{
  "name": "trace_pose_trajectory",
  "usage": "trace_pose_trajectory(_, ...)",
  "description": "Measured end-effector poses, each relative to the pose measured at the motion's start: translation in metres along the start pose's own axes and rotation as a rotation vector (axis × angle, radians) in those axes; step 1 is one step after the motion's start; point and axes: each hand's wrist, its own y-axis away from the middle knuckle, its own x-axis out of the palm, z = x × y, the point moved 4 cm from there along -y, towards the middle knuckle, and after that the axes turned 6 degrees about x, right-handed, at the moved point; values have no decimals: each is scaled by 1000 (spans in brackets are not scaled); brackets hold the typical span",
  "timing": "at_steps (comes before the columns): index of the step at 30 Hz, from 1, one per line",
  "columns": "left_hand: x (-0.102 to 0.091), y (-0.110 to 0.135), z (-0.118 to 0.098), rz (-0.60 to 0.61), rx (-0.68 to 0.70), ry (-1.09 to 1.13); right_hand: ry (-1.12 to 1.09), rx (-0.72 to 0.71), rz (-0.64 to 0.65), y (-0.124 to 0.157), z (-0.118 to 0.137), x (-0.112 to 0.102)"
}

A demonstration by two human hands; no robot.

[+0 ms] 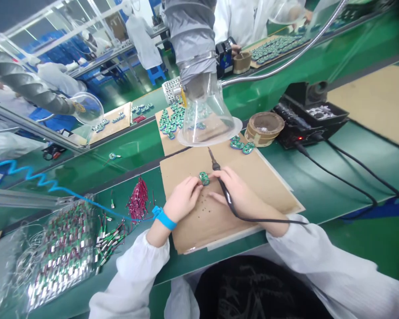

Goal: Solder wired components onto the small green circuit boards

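A small green circuit board lies on a brown cardboard mat. My left hand, with a blue wrist strap, pinches the board's left edge with closed fingers. My right hand is wrapped round a black soldering iron like a pen. The iron's tip end points up and away from the board, and its cable trails off to the right across my sleeve.
A clear fume-extraction funnel hangs just beyond the board. Behind it lie several green boards, a solder-tape roll and a black soldering station. Red wires and bagged parts sit left. Other people work at far benches.
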Motion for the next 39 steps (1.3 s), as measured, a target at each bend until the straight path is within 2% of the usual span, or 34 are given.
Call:
trace_pose_trajectory(7,3,-1,-10,8,-27,71,-15,43,0,-7,14,20)
trace_pose_trajectory(14,2,-8,0,27,-59,87,-49,-30,99,-2,15,16)
trace_pose_trajectory(19,5,-10,4,97,-34,76,-57,-82,186,5,9,10)
trace_pose_trajectory(24,10,-8,2,115,-23,97,-57,-72,124,6,2,6)
trace_pose_trajectory(31,16,-10,-1,137,-12,79,-64,-54,137,3,-7,13)
trace_pose_trajectory(37,9,-8,-1,97,-40,181,-69,-53,125,4,-8,13)
trace_pose_trajectory(39,8,-7,-1,116,-31,210,-69,-40,123,5,-9,13)
